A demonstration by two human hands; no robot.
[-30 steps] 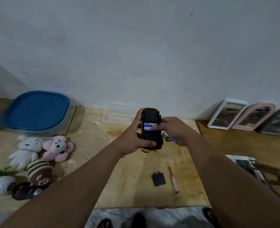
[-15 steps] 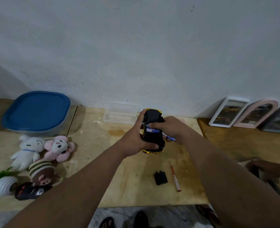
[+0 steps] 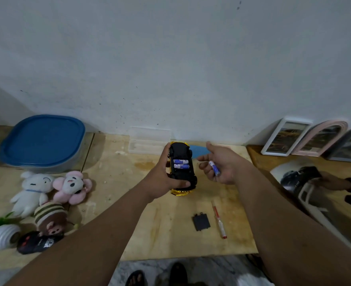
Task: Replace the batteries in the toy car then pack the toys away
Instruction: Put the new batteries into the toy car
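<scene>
Two blue batteries seated crosswise in the open bay of a yellow toy car, held belly-up above the table, long axis running away toward the wall. Gripped along its side by the left hand. Beside it, right hand half open, palm up, cradling a third battery. Battery lettering too blurred to read.
</scene>
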